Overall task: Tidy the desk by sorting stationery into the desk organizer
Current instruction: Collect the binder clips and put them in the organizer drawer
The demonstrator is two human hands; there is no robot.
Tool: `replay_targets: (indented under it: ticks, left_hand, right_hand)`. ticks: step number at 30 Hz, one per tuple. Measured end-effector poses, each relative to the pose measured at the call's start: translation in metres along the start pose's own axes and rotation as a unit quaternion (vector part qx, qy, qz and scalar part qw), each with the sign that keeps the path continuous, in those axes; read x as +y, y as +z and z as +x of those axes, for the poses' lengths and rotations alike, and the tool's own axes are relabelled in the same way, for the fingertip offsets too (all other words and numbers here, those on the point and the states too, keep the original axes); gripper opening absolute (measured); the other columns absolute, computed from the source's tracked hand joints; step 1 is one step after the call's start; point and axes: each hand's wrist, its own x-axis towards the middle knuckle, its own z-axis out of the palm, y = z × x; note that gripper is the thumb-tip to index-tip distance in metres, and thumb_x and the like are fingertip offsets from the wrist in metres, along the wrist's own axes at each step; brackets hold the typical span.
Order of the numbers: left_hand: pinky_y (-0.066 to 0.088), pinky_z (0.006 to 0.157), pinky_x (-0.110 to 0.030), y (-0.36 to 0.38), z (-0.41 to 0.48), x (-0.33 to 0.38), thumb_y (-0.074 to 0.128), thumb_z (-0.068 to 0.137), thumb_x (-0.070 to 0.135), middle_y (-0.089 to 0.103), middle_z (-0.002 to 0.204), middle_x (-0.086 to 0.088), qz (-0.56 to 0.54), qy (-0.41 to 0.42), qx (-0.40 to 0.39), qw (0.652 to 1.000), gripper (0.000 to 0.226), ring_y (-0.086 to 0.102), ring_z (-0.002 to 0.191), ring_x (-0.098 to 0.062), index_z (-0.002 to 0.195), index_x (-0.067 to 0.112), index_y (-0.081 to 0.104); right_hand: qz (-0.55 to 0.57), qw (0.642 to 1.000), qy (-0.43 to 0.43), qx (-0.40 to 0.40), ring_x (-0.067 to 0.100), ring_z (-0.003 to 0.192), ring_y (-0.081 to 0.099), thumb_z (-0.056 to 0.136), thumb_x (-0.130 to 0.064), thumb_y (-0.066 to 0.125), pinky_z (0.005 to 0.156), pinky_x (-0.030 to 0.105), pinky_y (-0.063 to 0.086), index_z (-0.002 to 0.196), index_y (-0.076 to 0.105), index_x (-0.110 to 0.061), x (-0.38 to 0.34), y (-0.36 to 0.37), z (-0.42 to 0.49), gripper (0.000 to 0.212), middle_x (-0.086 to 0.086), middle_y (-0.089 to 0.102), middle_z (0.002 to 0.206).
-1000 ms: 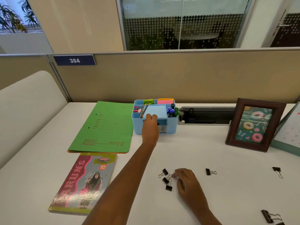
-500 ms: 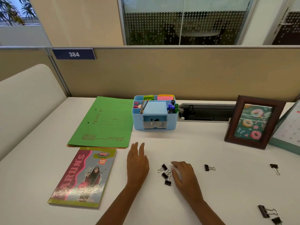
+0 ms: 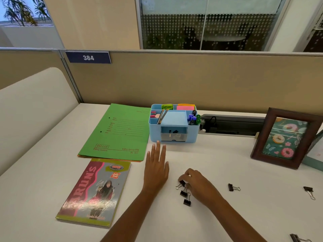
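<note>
Right hand point(image 3: 199, 185) grip pinching binder clip point(image 3: 181, 183)

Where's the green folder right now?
The green folder lies flat left of the blue organizer, just behind the notebook.

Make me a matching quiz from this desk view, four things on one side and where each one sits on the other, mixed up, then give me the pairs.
Things:
1. green paper file folder
2. dark wooden picture frame
3. pink illustrated notebook
4. light blue plastic desk organizer

Places:
A. far right, standing up
B. nearest the person, on the left
C. lying flat, left of the organizer
D. at the back, beyond the left hand

Pairs: 1-C, 2-A, 3-B, 4-D
</note>
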Motion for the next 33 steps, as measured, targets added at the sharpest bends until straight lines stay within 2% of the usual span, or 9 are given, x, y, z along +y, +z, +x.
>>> replay_targets:
  ticks: [2, 4, 9, 14, 20, 25, 28, 31, 33]
  left_hand:
    - [0.033, 0.099, -0.050, -0.003, 0.023, 0.007, 0.035, 0.084, 0.027, 0.036, 0.142, -0.016, 0.015, 0.002, 0.011, 1.000, 0.055, 0.035, 0.131, -0.035, 0.135, 0.007, 0.034]
    - [0.039, 0.094, -0.051, -0.004, 0.044, 0.008, 0.044, 0.081, 0.027, 0.046, 0.138, -0.017, 0.039, 0.012, 0.006, 0.999, 0.056, 0.047, 0.125, -0.036, 0.133, 0.007, 0.038]
    - [0.050, 0.082, -0.049, -0.002, 0.066, 0.005, 0.060, 0.068, 0.029, 0.066, 0.116, -0.013, 0.078, 0.019, -0.034, 0.996, 0.052, 0.062, 0.107, -0.033, 0.114, 0.006, 0.064]
    - [0.052, 0.077, -0.049, -0.002, 0.063, 0.000, 0.086, 0.057, 0.010, 0.069, 0.106, -0.017, 0.038, 0.022, -0.009, 0.999, 0.054, 0.064, 0.102, -0.037, 0.106, 0.002, 0.066]
    - [0.057, 0.069, -0.039, -0.009, 0.065, -0.003, 0.086, 0.052, -0.002, 0.070, 0.092, -0.016, 0.008, 0.023, 0.013, 1.000, 0.048, 0.069, 0.089, -0.033, 0.095, 0.002, 0.067]
    - [0.056, 0.056, -0.028, -0.012, 0.065, -0.005, 0.084, 0.050, -0.008, 0.067, 0.083, -0.010, -0.031, 0.019, 0.020, 0.999, 0.043, 0.067, 0.072, -0.024, 0.087, 0.004, 0.065]
    - [0.056, 0.053, -0.027, -0.013, 0.064, -0.003, 0.084, 0.051, -0.009, 0.067, 0.083, -0.010, -0.040, 0.011, 0.024, 0.999, 0.042, 0.067, 0.070, -0.024, 0.086, 0.004, 0.064]
    - [0.057, 0.054, -0.029, -0.013, 0.064, -0.003, 0.085, 0.052, -0.008, 0.068, 0.085, -0.012, -0.044, 0.002, 0.024, 0.999, 0.042, 0.068, 0.072, -0.025, 0.087, 0.004, 0.065]
    - [0.057, 0.057, -0.031, -0.013, 0.063, -0.002, 0.084, 0.054, -0.008, 0.068, 0.088, -0.013, -0.051, -0.003, 0.023, 0.998, 0.042, 0.069, 0.074, -0.027, 0.089, 0.004, 0.065]
  right_hand:
    - [-0.019, 1.000, -0.015, -0.006, 0.016, 0.105, 0.046, 0.093, -0.006, 0.040, 0.076, 0.021, 0.038, 0.123, 0.050, -0.019, 0.003, -0.001, 0.002, 0.034, 0.001, 0.050, 0.118]
    - [-0.017, 1.000, -0.018, -0.014, 0.016, 0.105, 0.047, 0.095, -0.010, 0.038, 0.077, 0.020, 0.036, 0.123, 0.049, -0.018, 0.006, -0.003, 0.005, 0.031, 0.002, 0.051, 0.117]
    - [0.028, 0.999, -0.017, -0.015, 0.011, 0.099, 0.045, 0.095, -0.019, 0.041, 0.076, 0.012, 0.028, 0.121, 0.050, -0.014, 0.011, -0.017, 0.013, 0.028, -0.004, 0.046, 0.101]
    - [0.108, 0.989, 0.014, 0.099, 0.007, 0.081, 0.046, 0.092, -0.016, 0.050, 0.070, 0.009, 0.036, 0.115, 0.055, -0.010, 0.010, -0.051, 0.034, 0.025, -0.005, 0.049, 0.094]
    - [0.093, 0.976, 0.060, 0.190, 0.017, 0.090, 0.047, 0.091, -0.012, 0.050, 0.076, 0.022, 0.036, 0.113, 0.056, -0.003, 0.003, -0.086, 0.087, 0.025, 0.015, 0.057, 0.105]
    - [0.025, 0.985, 0.104, 0.138, 0.025, 0.103, 0.051, 0.093, -0.014, 0.047, 0.085, 0.031, 0.044, 0.114, 0.054, -0.003, 0.000, -0.089, 0.116, 0.025, 0.016, 0.056, 0.113]
    - [0.043, 0.980, 0.124, 0.152, 0.024, 0.109, 0.051, 0.093, -0.014, 0.047, 0.090, 0.033, 0.045, 0.122, 0.050, -0.006, 0.000, -0.084, 0.118, 0.031, 0.015, 0.054, 0.120]
    - [0.092, 0.967, 0.122, 0.206, 0.025, 0.108, 0.052, 0.093, -0.013, 0.048, 0.088, 0.030, 0.046, 0.126, 0.048, -0.007, -0.002, -0.078, 0.103, 0.033, 0.015, 0.054, 0.121]
    - [0.125, 0.956, 0.107, 0.245, 0.021, 0.095, 0.054, 0.092, -0.010, 0.049, 0.075, 0.016, 0.043, 0.122, 0.051, -0.006, -0.001, -0.072, 0.086, 0.031, 0.016, 0.056, 0.116]
